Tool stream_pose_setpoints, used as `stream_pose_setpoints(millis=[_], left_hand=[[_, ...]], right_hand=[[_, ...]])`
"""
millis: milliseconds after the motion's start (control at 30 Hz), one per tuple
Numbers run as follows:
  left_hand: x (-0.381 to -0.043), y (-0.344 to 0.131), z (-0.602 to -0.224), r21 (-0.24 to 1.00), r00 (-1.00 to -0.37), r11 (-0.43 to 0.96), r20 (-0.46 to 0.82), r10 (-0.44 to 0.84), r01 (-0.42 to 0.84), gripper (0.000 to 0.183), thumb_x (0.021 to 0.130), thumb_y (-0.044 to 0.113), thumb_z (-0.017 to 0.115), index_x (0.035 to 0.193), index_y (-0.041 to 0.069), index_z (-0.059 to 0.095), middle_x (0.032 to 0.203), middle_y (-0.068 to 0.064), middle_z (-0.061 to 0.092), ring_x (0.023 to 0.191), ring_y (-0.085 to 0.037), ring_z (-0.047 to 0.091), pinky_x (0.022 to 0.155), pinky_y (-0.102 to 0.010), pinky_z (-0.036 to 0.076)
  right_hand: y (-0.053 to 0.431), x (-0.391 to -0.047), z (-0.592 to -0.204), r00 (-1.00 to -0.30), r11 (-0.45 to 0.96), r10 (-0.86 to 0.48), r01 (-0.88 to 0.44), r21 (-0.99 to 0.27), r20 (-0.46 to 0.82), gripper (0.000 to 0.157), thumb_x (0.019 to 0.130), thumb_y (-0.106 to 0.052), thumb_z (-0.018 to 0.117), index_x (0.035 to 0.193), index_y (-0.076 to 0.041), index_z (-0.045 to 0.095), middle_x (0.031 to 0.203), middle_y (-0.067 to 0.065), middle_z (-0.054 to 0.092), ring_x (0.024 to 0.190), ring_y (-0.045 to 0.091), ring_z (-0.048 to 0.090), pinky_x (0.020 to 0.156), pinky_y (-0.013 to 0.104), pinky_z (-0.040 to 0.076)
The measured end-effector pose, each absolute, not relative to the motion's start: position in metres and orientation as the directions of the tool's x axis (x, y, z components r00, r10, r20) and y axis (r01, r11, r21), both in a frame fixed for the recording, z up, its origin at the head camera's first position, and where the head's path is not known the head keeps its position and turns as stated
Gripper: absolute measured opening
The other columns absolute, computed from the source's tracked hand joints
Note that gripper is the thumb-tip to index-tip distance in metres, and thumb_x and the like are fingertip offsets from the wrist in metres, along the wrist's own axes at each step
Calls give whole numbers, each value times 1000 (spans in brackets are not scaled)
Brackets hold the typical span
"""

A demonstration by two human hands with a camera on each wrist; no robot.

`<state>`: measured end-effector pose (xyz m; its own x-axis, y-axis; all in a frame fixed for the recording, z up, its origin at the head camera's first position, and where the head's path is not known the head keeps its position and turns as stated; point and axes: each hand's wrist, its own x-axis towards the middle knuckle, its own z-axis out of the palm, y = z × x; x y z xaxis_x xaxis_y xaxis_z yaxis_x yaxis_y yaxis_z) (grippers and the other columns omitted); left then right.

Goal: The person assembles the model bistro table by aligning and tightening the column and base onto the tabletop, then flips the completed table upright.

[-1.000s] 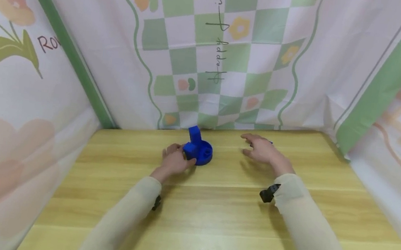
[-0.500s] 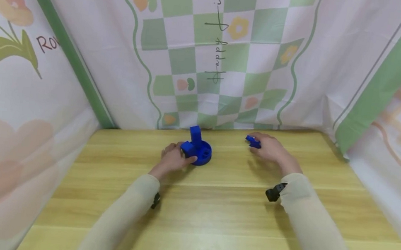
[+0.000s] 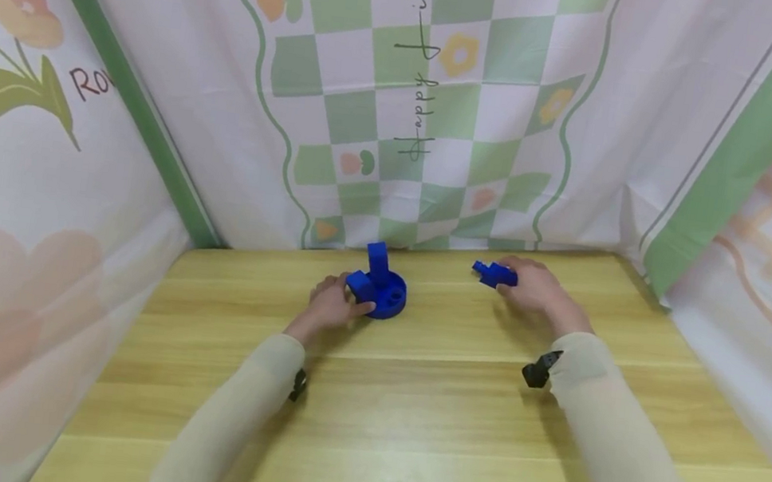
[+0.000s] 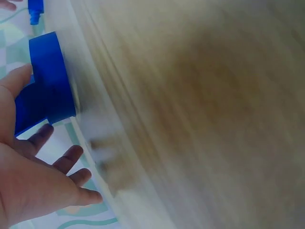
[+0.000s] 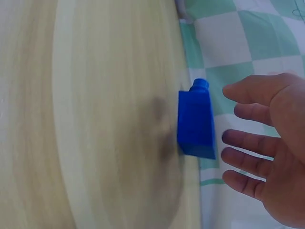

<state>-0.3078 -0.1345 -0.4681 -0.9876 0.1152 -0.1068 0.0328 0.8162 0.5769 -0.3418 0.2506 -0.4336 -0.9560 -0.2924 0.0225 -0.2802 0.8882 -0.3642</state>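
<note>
On the table's far part sits a blue round base (image 3: 389, 298) with two raised blocks. My left hand (image 3: 331, 304) is at its left block, the thumb in front and fingers on the far side, holding it. In the left wrist view the thumb (image 4: 19, 78) overlaps the blue piece and the other fingers spread below. To the right lies a separate blue block with a narrow stepped neck (image 3: 497, 276). My right hand (image 3: 532, 287) is just right of it. In the right wrist view its fingers (image 5: 250, 162) are extended, apart from the blue block (image 5: 196, 121).
The wooden table (image 3: 392, 427) reaches back to a patterned cloth (image 3: 402, 106). More cloth hangs at the left (image 3: 33, 230) and right (image 3: 771, 288) sides. Small black cameras (image 3: 540, 368) sit at both wrists.
My right hand has drawn off to the right, baring the necked blue block that it covered before. The left hand and the round base have stayed nearly in place.
</note>
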Motion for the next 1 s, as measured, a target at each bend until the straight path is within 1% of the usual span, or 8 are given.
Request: stream_pose_setpoints(millis=[100,200,400,567,733,1000], left_hand=[[-308,-135,-467,583,-987,811,-99,123,43,85,91,53,67,154,6,36,153,-23,40,145,-43,31,121,-53,26],[-308,-135,-466,597,-986,801,-97,132,48,80,91,49,68,153,6,39,149,-24,43,143,-43,34,120,-53,28],[-308,-135,-466,604,-984,795,-103,143,52,79,92,48,67,152,5,40,147,-25,44,142,-44,34,120,-53,30],[-306,-136,-465,616,-984,786,-102,143,50,79,92,48,68,152,5,40,147,-26,43,141,-45,34,119,-52,31],[-307,-136,-465,609,-985,791,-91,147,61,79,92,48,68,151,3,41,145,-26,45,140,-45,35,118,-52,32],[-307,-136,-464,600,-986,799,-94,137,54,78,92,46,68,150,1,41,146,-25,45,141,-44,35,119,-51,31]], right_hand=[[255,-344,-437,-965,901,-263,-246,-356,0,55,96,-23,61,145,-2,45,142,33,49,131,55,42,110,67,34],[257,-346,-441,-970,913,-243,-225,-341,-10,56,96,-23,61,145,-1,45,144,34,46,131,56,39,110,68,33],[259,-349,-443,-985,940,-167,-145,-308,-44,60,96,-25,61,147,2,42,146,35,42,132,55,36,110,67,33],[260,-350,-440,-990,957,-125,-102,-270,-71,59,96,-27,62,143,5,46,139,35,48,126,55,42,103,66,40],[261,-351,-440,-990,964,-113,-89,-252,-84,57,94,-27,65,138,6,51,131,34,55,119,54,49,99,66,42],[259,-355,-444,-989,962,-111,-83,-261,-95,50,92,-28,67,130,3,56,122,29,63,109,48,60,91,62,49]])
